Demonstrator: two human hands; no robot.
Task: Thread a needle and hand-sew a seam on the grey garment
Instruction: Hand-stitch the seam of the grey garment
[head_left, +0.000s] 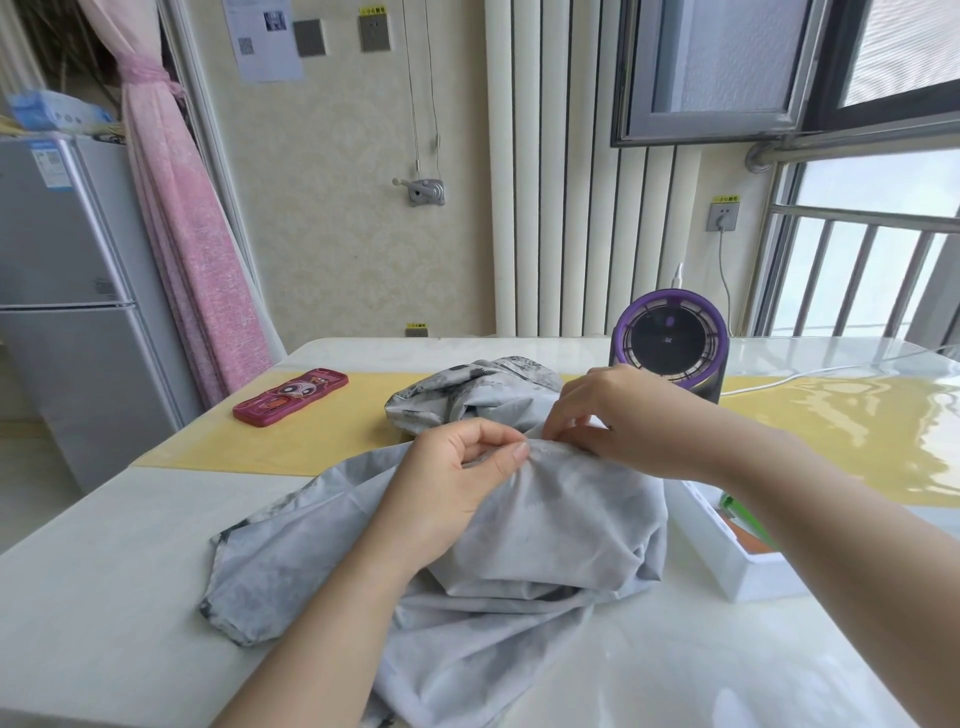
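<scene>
The grey garment (545, 525) lies bunched on the white table (104, 571) in front of me. My left hand (457, 473) grips a raised fold of it, thumb pressed on top of the cloth. My right hand (618, 421) comes in from the right and pinches the same fold just beside the left thumb, its fingertips curled down onto the edge. Needle and thread are too small to make out between the fingers.
A red phone case (291, 396) lies at the left on a yellow table runner (322, 441). A purple and black round fan (670, 340) stands behind the garment. An open white box (727, 545) sits at the right under my forearm.
</scene>
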